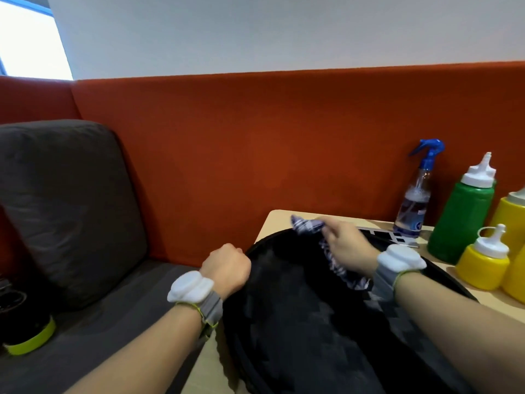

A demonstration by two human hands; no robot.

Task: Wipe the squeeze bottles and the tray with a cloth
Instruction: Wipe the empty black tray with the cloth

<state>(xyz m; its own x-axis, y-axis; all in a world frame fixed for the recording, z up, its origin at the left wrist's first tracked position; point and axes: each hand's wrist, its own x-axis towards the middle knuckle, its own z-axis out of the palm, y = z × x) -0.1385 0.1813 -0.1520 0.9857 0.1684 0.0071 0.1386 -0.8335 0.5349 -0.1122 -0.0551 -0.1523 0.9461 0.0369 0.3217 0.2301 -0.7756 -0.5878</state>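
A round black tray (298, 322) lies on the pale table and fills the lower middle of the view. My left hand (227, 268) grips the tray's left rim. My right hand (345, 241) holds a blue-and-white checked cloth (308, 226) pressed on the tray's far edge, with more of the cloth trailing under my wrist. At the right stand a tall green squeeze bottle (461, 214) with a white cap, a small yellow squeeze bottle (483, 265) in front of it, and larger yellow bottles (511, 220) cut off by the frame edge.
A clear spray bottle (414, 203) with a blue trigger stands at the table's back, against an orange padded wall (241, 152). A flat grey object (395, 237) lies behind the tray. To the left are a grey sofa cushion (65, 200) and a black and lime object (28, 334).
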